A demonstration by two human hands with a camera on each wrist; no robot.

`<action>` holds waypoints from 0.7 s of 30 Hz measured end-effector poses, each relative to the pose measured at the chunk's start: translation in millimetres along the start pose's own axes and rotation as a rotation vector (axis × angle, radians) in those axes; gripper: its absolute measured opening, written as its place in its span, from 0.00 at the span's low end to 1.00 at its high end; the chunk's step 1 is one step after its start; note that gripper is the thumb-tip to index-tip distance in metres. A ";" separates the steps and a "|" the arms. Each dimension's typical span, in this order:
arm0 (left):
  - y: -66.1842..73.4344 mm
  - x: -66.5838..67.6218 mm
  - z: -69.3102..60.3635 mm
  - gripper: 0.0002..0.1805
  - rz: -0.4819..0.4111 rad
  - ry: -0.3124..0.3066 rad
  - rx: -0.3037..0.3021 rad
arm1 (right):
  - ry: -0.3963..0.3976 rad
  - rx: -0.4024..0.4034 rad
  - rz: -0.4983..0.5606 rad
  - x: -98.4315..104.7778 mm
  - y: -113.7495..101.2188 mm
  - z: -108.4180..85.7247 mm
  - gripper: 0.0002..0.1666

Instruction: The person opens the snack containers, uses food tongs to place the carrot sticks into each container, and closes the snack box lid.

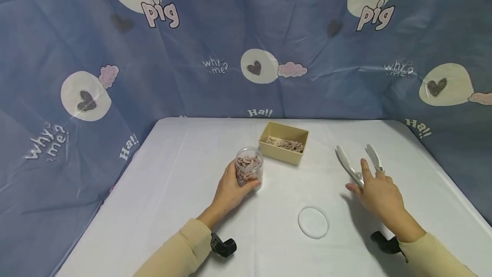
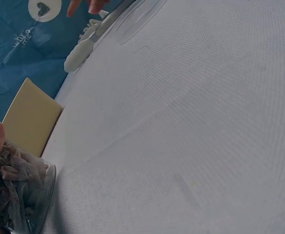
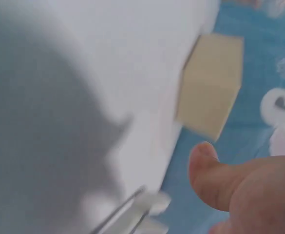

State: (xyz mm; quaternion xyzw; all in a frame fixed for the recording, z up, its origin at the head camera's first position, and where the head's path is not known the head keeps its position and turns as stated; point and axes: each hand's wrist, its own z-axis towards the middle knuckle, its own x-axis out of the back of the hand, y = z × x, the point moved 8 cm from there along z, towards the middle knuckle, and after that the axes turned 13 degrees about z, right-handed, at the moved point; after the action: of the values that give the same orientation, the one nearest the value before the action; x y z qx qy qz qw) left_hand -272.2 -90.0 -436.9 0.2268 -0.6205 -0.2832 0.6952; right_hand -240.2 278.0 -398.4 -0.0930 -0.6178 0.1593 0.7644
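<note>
My left hand [image 1: 232,187] grips a clear jar [image 1: 250,176] from its left side, the thumb across the front. The jar stands open at the top and holds many brownish dried pieces, which also show through the jar wall [image 2: 23,190] in the left wrist view. Over the handle end of a pair of tongs [image 1: 347,165] is my right hand [image 1: 380,193], index finger extended and thumb apart. The tongs have pale tips and lie spread, pointing away from me. Whether the right hand touches them is hard to tell. In the right wrist view the thumb [image 3: 208,178] stands away from the tongs [image 3: 137,212].
Behind the jar, to its right, sits a beige rectangular box [image 1: 282,154] with some of the same pieces inside. A thin, pale round rim [image 1: 299,222], perhaps a clear lid, lies between the hands. A blue printed cloth [image 1: 215,97] rises behind the white table [image 1: 169,161].
</note>
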 end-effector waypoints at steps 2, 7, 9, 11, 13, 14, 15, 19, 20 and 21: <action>-0.8 -0.6 -1.3 0.51 -0.001 -0.003 0.002 | -0.089 0.016 0.061 -7.5 -12.7 -1.1 0.51; -1.3 -1.1 -3.3 0.51 0.004 -0.008 0.010 | -0.280 0.141 0.274 -27.3 -49.7 -11.3 0.54; -0.9 -0.7 -3.1 0.51 0.006 -0.007 0.006 | -0.336 0.194 0.334 -33.3 -63.7 -17.4 0.55; -0.4 0.0 -2.6 0.51 0.008 -0.005 0.002 | -0.391 0.233 0.372 -38.8 -76.5 -24.0 0.57; 0.0 0.7 -2.2 0.51 0.011 -0.002 -0.002 | -0.439 0.264 0.393 -44.3 -87.8 -30.1 0.59; 0.1 1.1 -2.0 0.51 0.011 -0.001 -0.003 | -0.457 0.284 0.390 -46.8 -93.3 -32.9 0.60; 0.1 1.4 -1.9 0.51 0.012 0.000 -0.004 | -0.474 0.298 0.386 -49.4 -98.0 -35.3 0.61; 0.1 2.3 -1.3 0.52 0.012 0.003 -0.007 | -0.490 0.330 0.325 -57.9 -111.2 -40.0 0.65; 0.2 2.5 -1.1 0.52 0.011 0.004 -0.007 | -0.487 0.332 0.305 -59.3 -113.3 -40.2 0.65; 0.2 2.7 -0.8 0.52 0.013 0.005 -0.007 | -0.489 0.325 0.291 -60.8 -114.7 -40.3 0.65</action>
State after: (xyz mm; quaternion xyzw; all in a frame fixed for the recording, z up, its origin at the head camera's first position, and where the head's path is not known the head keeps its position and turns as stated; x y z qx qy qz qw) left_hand -271.2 -91.8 -434.9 0.2210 -0.6191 -0.2805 0.6995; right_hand -197.5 151.6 -424.0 -0.0162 -0.7298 0.3809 0.5675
